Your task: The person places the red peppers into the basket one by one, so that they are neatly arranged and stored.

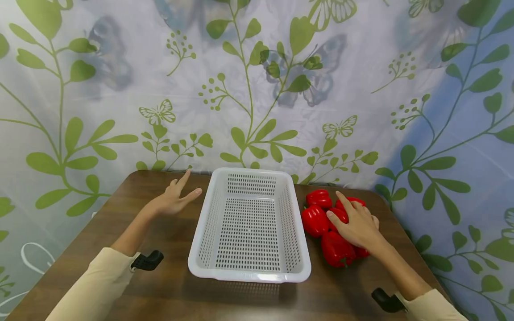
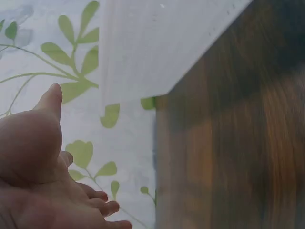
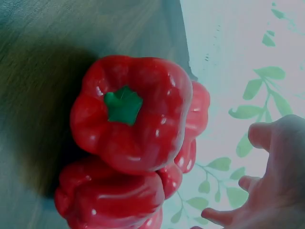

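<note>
An upright white plastic basket (image 1: pixel 249 275) with slotted walls and floor stands at the middle of the table, nothing inside it. Left of its rim, my left hand (image 1: pixel 172 198) hangs in the air, fingers spread and holding nothing. In the left wrist view that hand (image 2: pixel 43 157) faces the basket's outer wall (image 2: pixel 157 52). To the right lies a cluster of several red bell peppers (image 1: pixel 315 220), one showing a green stem (image 3: pixel 124 105). My right hand (image 1: pixel 358 223) reaches over the cluster with spread fingers, partly hiding the peppers behind it; no pepper is gripped.
The brown wooden table (image 1: pixel 172 272) ends at the back against a hanging cloth (image 1: pixel 180 89) printed with green leaves and butterflies. The cloth continues along both sides. The peppers sit near the basket's right wall.
</note>
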Action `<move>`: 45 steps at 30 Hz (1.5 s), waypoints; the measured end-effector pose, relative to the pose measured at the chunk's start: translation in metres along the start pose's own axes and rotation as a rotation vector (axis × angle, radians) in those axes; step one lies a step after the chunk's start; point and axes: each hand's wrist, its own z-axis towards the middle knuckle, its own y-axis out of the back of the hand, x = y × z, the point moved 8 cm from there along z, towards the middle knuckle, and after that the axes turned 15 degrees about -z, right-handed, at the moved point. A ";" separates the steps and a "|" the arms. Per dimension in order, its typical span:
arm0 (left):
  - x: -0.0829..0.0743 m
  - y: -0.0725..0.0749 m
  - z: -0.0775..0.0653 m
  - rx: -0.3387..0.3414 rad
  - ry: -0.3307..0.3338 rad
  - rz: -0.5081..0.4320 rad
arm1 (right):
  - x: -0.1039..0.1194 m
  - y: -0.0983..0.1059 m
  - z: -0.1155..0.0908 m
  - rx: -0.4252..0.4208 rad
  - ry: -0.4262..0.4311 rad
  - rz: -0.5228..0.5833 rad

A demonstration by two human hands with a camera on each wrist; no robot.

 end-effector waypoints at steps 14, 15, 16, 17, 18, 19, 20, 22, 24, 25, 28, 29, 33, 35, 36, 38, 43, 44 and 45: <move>0.004 -0.026 -0.004 0.113 0.019 -0.421 | -0.044 0.001 -0.010 0.045 0.019 0.099; 0.004 -0.028 -0.005 0.118 0.020 -0.434 | -0.047 0.000 -0.011 0.055 0.008 0.100; 0.004 -0.030 -0.005 0.121 0.020 -0.450 | -0.050 -0.002 -0.012 0.066 -0.003 0.101; 0.005 -0.031 -0.005 0.124 0.023 -0.463 | -0.053 -0.003 -0.012 0.075 -0.012 0.103; 0.005 -0.033 -0.005 0.127 0.020 -0.473 | -0.055 -0.005 -0.013 0.085 -0.019 0.105; 0.006 -0.035 -0.006 0.132 0.016 -0.485 | -0.056 -0.008 -0.014 0.095 -0.024 0.109; 0.006 -0.037 -0.006 0.138 0.014 -0.496 | -0.058 -0.010 -0.014 0.106 -0.030 0.112; 0.008 -0.042 -0.006 0.155 0.006 -0.521 | -0.061 -0.015 -0.015 0.131 -0.044 0.117; 0.008 -0.046 -0.005 0.171 -0.006 -0.545 | -0.063 -0.020 -0.016 0.164 -0.058 0.128; 0.009 -0.048 -0.005 0.179 -0.007 -0.561 | -0.064 -0.022 -0.017 0.182 -0.065 0.134; 0.010 -0.051 -0.004 0.190 -0.017 -0.606 | -0.068 -0.028 -0.018 0.229 -0.084 0.151; 0.010 -0.052 -0.003 0.193 -0.019 -0.622 | -0.069 -0.030 -0.018 0.241 -0.088 0.157; 0.012 -0.055 -0.001 0.196 -0.014 -0.670 | -0.073 -0.034 -0.018 0.263 -0.097 0.169; 0.013 -0.057 0.000 0.197 -0.006 -0.683 | -0.074 -0.035 -0.018 0.264 -0.098 0.167; 0.014 -0.058 0.000 0.195 0.000 -0.688 | -0.075 -0.035 -0.018 0.263 -0.099 0.166; 0.016 -0.059 0.000 0.192 0.009 -0.696 | -0.076 -0.036 -0.018 0.260 -0.100 0.161; 0.018 -0.062 0.000 0.192 0.011 -0.727 | -0.078 -0.038 -0.017 0.246 -0.100 0.153; 0.018 -0.062 0.000 0.193 0.008 -0.734 | -0.079 -0.038 -0.017 0.246 -0.099 0.153; 0.018 -0.063 0.000 0.194 0.005 -0.745 | -0.079 -0.038 -0.017 0.246 -0.098 0.153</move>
